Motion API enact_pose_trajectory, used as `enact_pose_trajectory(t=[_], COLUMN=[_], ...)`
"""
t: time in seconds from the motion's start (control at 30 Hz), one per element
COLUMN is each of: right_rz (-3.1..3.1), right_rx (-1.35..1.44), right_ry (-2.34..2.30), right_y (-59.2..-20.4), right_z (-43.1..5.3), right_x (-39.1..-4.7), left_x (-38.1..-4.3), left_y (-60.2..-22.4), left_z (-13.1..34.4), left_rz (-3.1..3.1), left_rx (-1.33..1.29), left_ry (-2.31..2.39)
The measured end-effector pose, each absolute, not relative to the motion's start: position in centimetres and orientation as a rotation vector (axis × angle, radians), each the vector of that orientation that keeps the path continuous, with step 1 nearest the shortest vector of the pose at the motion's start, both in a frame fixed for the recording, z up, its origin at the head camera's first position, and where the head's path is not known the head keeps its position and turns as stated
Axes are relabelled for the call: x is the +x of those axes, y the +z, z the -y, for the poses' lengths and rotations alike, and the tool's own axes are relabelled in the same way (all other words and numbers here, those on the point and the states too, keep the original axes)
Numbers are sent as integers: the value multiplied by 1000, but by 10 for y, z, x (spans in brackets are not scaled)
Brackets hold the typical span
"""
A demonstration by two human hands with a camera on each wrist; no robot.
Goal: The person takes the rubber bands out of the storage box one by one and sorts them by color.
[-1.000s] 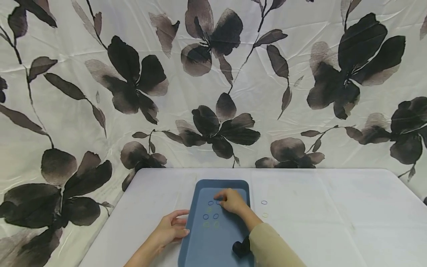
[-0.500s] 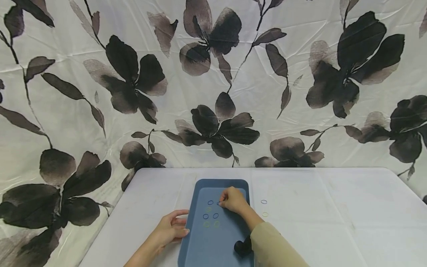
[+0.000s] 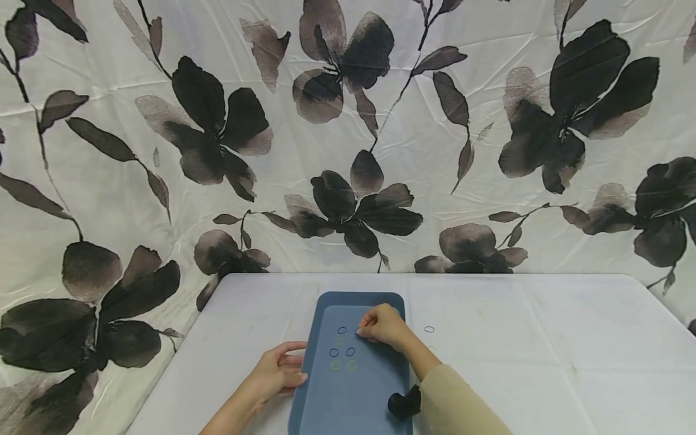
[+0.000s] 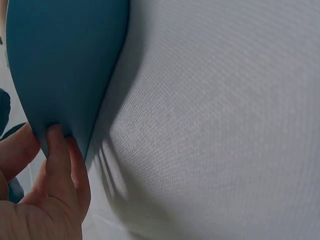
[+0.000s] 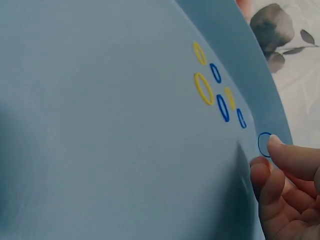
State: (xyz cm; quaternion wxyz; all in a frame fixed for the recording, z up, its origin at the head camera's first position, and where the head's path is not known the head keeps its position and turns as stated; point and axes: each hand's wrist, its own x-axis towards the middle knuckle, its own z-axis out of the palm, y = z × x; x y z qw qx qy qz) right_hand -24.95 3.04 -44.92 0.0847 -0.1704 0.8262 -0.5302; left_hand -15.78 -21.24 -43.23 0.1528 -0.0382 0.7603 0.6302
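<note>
A blue tray [image 3: 353,402] lies on the white table. My right hand [image 3: 382,324] is over its far right part, pinching a thin blue ring [image 5: 259,146], like a small rubber band, between thumb and fingers. In the right wrist view the ring stands out from the thumb tip near the tray's wall. Beside it on the tray lie three yellow rings [image 5: 197,86] and three other blue rings [image 5: 220,107]. At the tray's left edge is my left hand [image 3: 277,373], its spread fingers touching the outer side of the rim in the left wrist view.
Right of the tray, another blue ring [image 3: 425,329] lies on the table [image 3: 522,362], with a yellow ring partly hidden by my right forearm. A dark rounded object [image 3: 404,403] sits under the beige sleeve [image 3: 459,399]. A floral cloth [image 3: 348,139] hangs behind.
My right fingers have drawn together onto the blue ring, and the right hand and forearm have shifted slightly right, now overlapping the yellow ring on the table. The left hand stays at the rim.
</note>
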Motion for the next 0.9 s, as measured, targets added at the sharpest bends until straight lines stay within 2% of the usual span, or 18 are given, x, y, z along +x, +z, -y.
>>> enact_pose_trajectory(t=[0.9], right_rz=[-2184], right_rx=[-358], right_ry=[-1812], right_y=[-423], right_z=[-56], right_x=[-246], left_x=[-159], left_y=[-434], left_z=[213], left_rz=[-2201], left_rx=[-111], left_ry=[1791])
